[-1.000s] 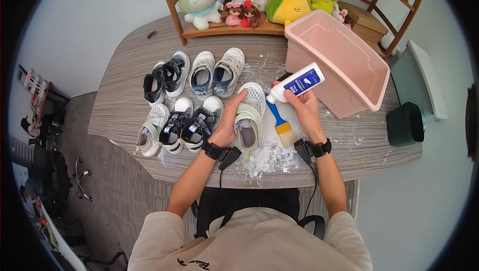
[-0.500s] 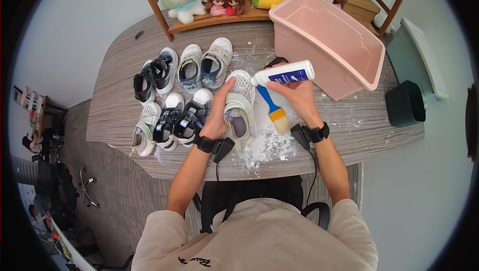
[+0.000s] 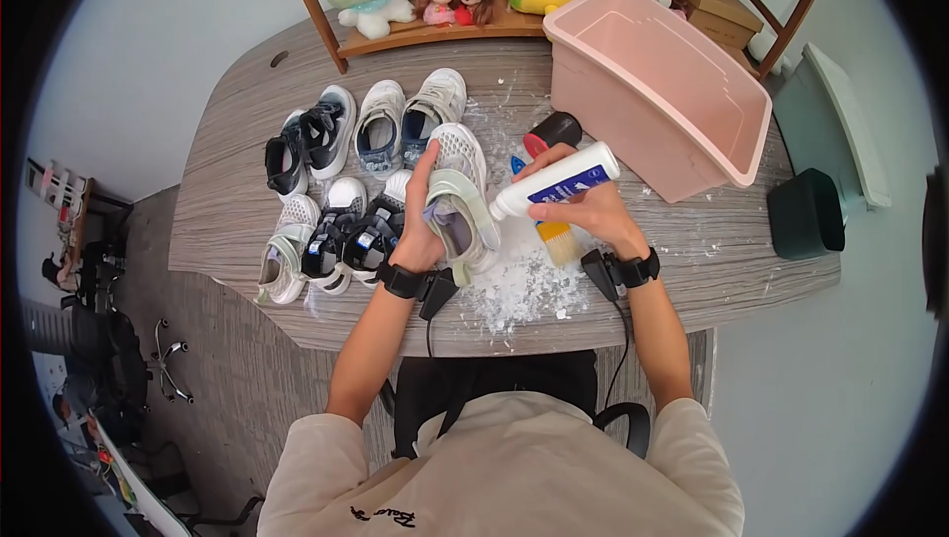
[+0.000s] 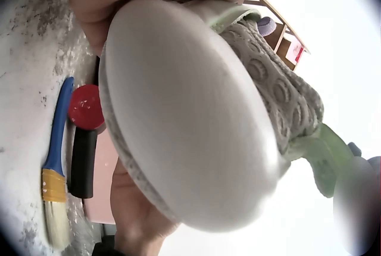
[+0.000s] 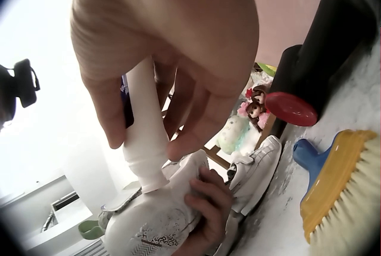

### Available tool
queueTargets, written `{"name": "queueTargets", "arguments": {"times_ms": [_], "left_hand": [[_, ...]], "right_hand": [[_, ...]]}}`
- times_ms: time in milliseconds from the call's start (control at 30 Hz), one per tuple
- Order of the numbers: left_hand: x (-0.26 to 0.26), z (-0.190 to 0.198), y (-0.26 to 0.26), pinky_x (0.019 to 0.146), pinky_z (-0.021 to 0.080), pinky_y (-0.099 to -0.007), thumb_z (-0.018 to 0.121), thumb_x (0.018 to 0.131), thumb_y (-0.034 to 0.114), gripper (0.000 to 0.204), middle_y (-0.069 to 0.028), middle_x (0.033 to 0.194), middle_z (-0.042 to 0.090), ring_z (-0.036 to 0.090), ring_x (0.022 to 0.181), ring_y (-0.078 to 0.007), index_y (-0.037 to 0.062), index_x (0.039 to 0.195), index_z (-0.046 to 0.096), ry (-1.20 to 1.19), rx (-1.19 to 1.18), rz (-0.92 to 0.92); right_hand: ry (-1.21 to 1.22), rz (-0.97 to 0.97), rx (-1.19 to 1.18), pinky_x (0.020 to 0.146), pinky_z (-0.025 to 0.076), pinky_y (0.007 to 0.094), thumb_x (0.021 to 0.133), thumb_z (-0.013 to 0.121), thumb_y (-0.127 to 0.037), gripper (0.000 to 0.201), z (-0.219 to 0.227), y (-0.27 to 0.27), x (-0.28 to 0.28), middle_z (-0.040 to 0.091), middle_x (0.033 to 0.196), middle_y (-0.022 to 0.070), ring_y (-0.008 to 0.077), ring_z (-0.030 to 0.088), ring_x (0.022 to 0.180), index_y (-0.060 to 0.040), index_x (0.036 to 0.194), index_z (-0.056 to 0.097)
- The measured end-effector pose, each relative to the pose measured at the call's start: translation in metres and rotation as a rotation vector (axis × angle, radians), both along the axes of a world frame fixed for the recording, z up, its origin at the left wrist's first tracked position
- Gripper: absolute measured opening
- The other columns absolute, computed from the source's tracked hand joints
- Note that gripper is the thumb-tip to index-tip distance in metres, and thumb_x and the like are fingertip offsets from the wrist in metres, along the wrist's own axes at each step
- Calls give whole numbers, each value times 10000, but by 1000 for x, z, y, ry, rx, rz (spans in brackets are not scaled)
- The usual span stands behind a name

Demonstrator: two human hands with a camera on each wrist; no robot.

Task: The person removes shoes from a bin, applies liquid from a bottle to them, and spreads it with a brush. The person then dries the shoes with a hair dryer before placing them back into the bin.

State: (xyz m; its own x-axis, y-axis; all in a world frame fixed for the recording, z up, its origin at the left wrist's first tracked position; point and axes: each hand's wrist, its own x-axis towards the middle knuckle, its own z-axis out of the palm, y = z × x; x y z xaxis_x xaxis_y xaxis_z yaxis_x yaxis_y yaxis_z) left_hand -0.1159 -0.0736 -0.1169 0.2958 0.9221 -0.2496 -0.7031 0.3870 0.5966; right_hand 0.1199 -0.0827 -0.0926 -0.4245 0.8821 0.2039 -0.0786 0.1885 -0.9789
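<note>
My left hand [image 3: 419, 226] grips a white mesh child's shoe [image 3: 462, 152] with a pale green strap, raised and tilted over the table. A white squeeze bottle [image 3: 565, 181] with a blue label is held in my right hand [image 3: 601, 213], its nozzle pointing at the shoe's side. In the right wrist view the bottle tip [image 5: 152, 180] meets the white edge of the shoe [image 5: 146, 232], whose sole tread partly shows. The shoe's smooth white surface [image 4: 190, 119] fills the left wrist view. Below the right hand lies a blue-handled brush [image 3: 560, 246], partly covered.
Several other children's shoes [image 3: 331, 132] stand in rows on the left. A black cylinder with a red end [image 3: 556, 130] lies behind the bottle. White flakes [image 3: 519, 295] litter the table. A pink bin [image 3: 613, 107], a dark green container [image 3: 806, 216] and a toy shelf [image 3: 445, 33] stand around.
My left hand has lifted and tilted the shoe, turning its side toward the bottle. The right hand has tipped the bottle's nozzle down and brought it to the shoe.
</note>
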Motion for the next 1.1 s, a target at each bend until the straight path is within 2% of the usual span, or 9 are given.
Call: {"name": "queueTargets", "arguments": {"times_ms": [367, 567, 667, 800, 867, 900, 933, 1033, 1100], "left_hand": [[-1, -4, 0, 796, 574, -356, 526, 994, 497, 482, -80, 992, 721, 702, 869, -207, 66, 1155, 671, 26, 88, 22], [-3, -6, 0, 794, 582, -364, 487, 1029, 460, 489, -131, 1015, 711, 706, 876, -245, 25, 1201, 633, -44, 45, 53], [-4, -7, 2, 821, 574, -362, 515, 1018, 480, 497, -131, 1033, 707, 699, 909, -243, 29, 1186, 637, -119, -12, 10], [-4, -15, 7, 875, 556, -366, 513, 1013, 529, 540, -106, 1055, 705, 681, 978, -229, 31, 1183, 634, -14, -25, 106], [0, -8, 8, 893, 549, -367, 504, 1015, 541, 557, -101, 1071, 702, 674, 1002, -225, 28, 1194, 625, 28, -5, 148], [3, -5, 7, 905, 545, -367, 501, 1017, 541, 562, -100, 1095, 698, 670, 1015, -225, 25, 1208, 614, 36, 13, 182], [4, -2, 6, 917, 541, -368, 498, 1019, 542, 567, -98, 1119, 693, 667, 1028, -225, 23, 1223, 602, 45, 27, 217], [2, -4, 8, 915, 520, -345, 504, 1031, 488, 462, -58, 1126, 690, 662, 1044, -178, 78, 1225, 585, 69, 111, 214], [-3, -4, 9, 918, 520, -362, 515, 1024, 466, 441, -66, 1144, 686, 662, 1059, -192, 82, 1232, 580, 80, 96, 185]], "right_hand": [[96, 151, -115, 957, 516, 353, 685, 874, -5, 457, 4, -3, 7, 696, 1077, 128, 209, 652, 1069, -51, 1056, 611], [104, 218, -92, 946, 523, 334, 713, 861, -22, 466, 5, -5, 14, 702, 1111, 99, 183, 662, 1045, -29, 1114, 624], [164, 185, -241, 978, 501, 342, 759, 840, -72, 470, 0, -9, 18, 695, 1115, 82, 175, 651, 1053, -15, 1172, 624], [31, 409, -236, 1010, 477, 342, 831, 793, -113, 486, -1, -4, 14, 674, 1175, 77, 161, 636, 1086, -23, 1273, 615], [-7, 410, -265, 1013, 478, 374, 828, 777, -178, 503, 8, -10, 10, 668, 1195, 117, 238, 633, 1134, 16, 1261, 606], [38, 461, -434, 894, 562, 341, 887, 757, -174, 420, 17, -11, 11, 668, 1203, 87, 180, 656, 1073, -18, 1252, 622], [39, 461, -437, 894, 562, 341, 887, 757, -174, 420, 15, -11, 10, 668, 1203, 87, 180, 656, 1073, -18, 1252, 622], [104, 267, -248, 732, 644, 367, 940, 694, -229, 434, -3, -4, 6, 650, 1243, 134, 223, 702, 987, 23, 1274, 581], [232, 162, -278, 712, 635, 354, 955, 671, -222, 415, -8, 0, 7, 659, 1227, 138, 227, 711, 960, 27, 1274, 580]]}}
